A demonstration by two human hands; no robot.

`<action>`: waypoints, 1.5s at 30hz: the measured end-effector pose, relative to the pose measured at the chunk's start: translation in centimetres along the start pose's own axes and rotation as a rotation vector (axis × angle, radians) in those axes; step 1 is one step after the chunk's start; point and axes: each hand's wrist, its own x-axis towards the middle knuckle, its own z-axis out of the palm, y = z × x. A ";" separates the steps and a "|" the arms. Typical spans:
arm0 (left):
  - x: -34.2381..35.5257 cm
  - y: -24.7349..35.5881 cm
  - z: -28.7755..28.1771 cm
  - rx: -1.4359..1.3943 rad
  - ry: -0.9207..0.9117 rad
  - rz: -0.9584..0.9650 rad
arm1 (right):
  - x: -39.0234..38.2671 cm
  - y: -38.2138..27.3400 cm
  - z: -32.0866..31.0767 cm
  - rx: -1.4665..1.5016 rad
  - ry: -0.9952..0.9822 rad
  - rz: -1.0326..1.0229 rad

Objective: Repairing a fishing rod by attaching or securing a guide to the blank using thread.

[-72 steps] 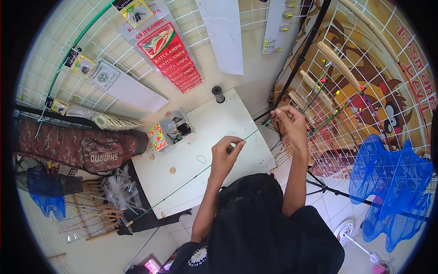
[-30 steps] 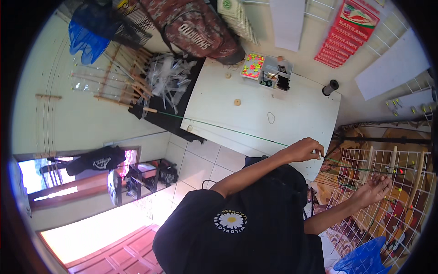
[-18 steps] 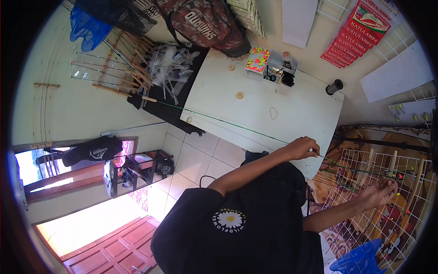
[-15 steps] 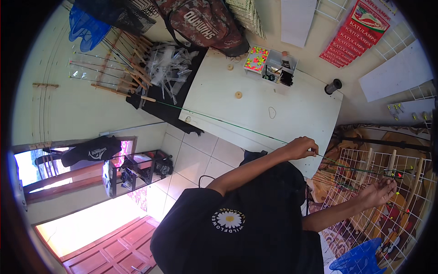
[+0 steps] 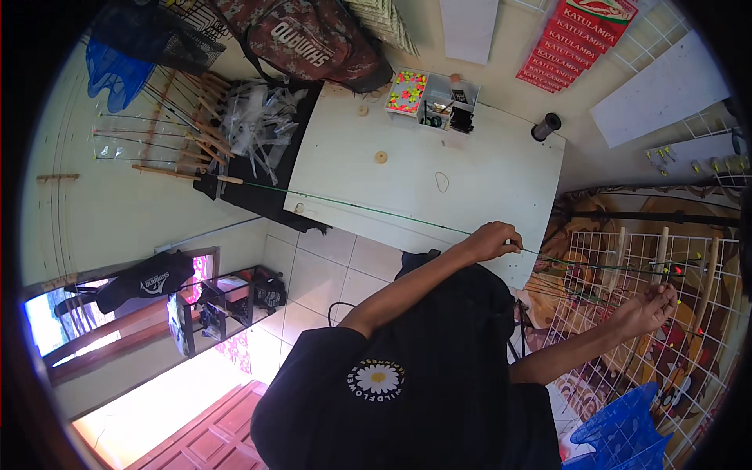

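A slim green fishing rod [image 5: 352, 204] slants across the white table, its pale handle [image 5: 231, 180] at the far left. My left hand [image 5: 497, 240] is closed around the rod's thin part above the table's right front corner. Beyond that hand the rod runs on to the right, over a white wire grid. My right hand [image 5: 647, 312] is raised below the rod's thin end, thumb and fingertips pinched together. Whatever they hold is too fine to make out. A small red float [image 5: 677, 270] shows just above those fingers.
The white table [image 5: 337, 149] carries a box of bright floats [image 5: 406, 90], a cork-coloured ring [image 5: 381, 157] and a dark spool [image 5: 546, 126]. The wire grid [image 5: 595, 313] with hanging rods stands at right. Blue netting [image 5: 623, 431] lies below my right arm.
The whole view has shifted, so the table and room sit further left and higher. My right fingertips have drawn closer together. My left hand keeps its hold on the fishing rod.
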 end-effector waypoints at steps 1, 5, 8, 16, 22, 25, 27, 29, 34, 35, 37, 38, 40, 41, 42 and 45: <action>0.1 0.1 0.0 0.007 -0.001 -0.001 | 0.3 -0.1 -0.2 -0.007 0.026 -0.003; 0.1 -0.2 0.2 0.021 -0.004 0.005 | 0.9 -0.6 -0.7 0.052 0.063 -0.034; 0.1 -0.5 0.5 0.018 -0.028 -0.022 | 1.7 -1.2 -0.8 0.052 0.088 -0.080; 0.5 -1.7 1.3 0.067 -0.033 -0.002 | 3.5 -3.4 -1.5 0.075 0.054 -0.201; 0.6 -2.5 1.5 0.078 -0.066 -0.057 | 1.6 -4.5 0.4 0.075 0.105 -0.218; 0.8 -3.0 2.0 0.094 -0.087 -0.082 | 0.4 -3.7 0.5 0.016 0.010 -0.161; 1.2 -3.4 2.5 0.114 -0.101 -0.093 | -1.3 -2.4 1.1 -0.125 -0.026 -0.097; 1.3 -3.9 3.0 0.134 -0.106 -0.114 | -3.5 -0.7 2.4 -0.441 -0.113 0.023; 0.9 -5.5 3.3 0.139 -0.120 -0.135 | -9.6 4.9 5.4 -0.547 -0.526 0.312; 0.7 -5.7 3.3 0.112 -0.111 -0.145 | -10.7 5.8 5.8 -0.536 -0.575 0.404; 0.1 -5.6 3.0 0.116 -0.097 -0.139 | -12.8 8.1 5.5 -0.533 -0.674 0.470; -0.1 -5.5 2.6 0.115 -0.097 -0.163 | -13.7 9.3 5.3 -0.538 -0.732 0.445; -0.5 -5.4 1.8 0.105 -0.119 -0.211 | -15.2 10.7 5.4 -0.557 -0.745 0.507; -0.9 -5.5 1.6 0.104 -0.126 -0.206 | -15.6 10.9 5.6 -0.584 -0.755 0.534; -1.4 -5.8 1.3 0.084 -0.053 -0.178 | -16.1 11.1 5.9 -0.589 -0.745 0.534; -2.7 -6.1 -0.4 -0.107 0.108 -0.217 | -17.1 11.8 6.3 -0.593 -0.831 0.601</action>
